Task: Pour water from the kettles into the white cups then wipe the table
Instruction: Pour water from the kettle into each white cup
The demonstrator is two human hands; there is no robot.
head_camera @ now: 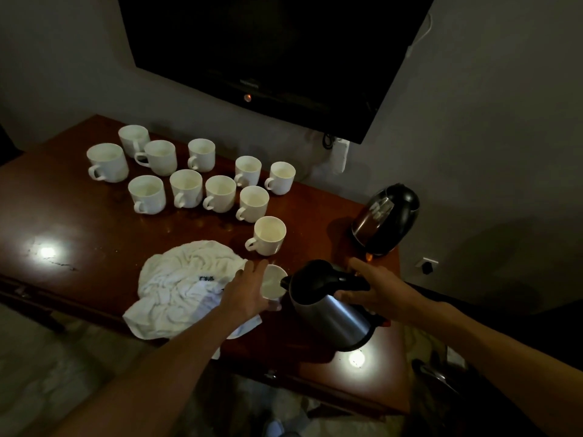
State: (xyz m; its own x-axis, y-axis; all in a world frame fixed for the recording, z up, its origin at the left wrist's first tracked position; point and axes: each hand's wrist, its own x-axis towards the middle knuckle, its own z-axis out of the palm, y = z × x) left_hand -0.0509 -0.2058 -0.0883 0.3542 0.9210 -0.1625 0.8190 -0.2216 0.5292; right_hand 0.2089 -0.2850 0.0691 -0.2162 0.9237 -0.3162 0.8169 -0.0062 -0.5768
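Head view: the left hand (249,291) has its grip round the side of a white cup (273,283), fingers curled about the wall, and the cup tips with its mouth towards the kettle. It sits at the near edge of the table (79,222), just right of a crumpled white towel (186,285), and the forearm crosses the towel's corner.

The right hand (375,294) has its grip closed on the black handle of a steel kettle (331,313), thumb raised above the handle and fingers wrapped beneath. The kettle leans left, its black spout at the cup's rim; whether water is running cannot be made out in the dim light.

A second, dark kettle (386,219) stands on its base at the table's far right corner, well apart from both hands. Eleven more white cups (220,193) stand upright in a loose cluster across the far half of the table, the nearest one (268,234) just beyond the left hand's fingertips.

The towel carries a short dark mark (printed letters, but too blurred to read). A black television (271,58) hangs on the wall above; the maker's name on its lower bezel is too small to read.
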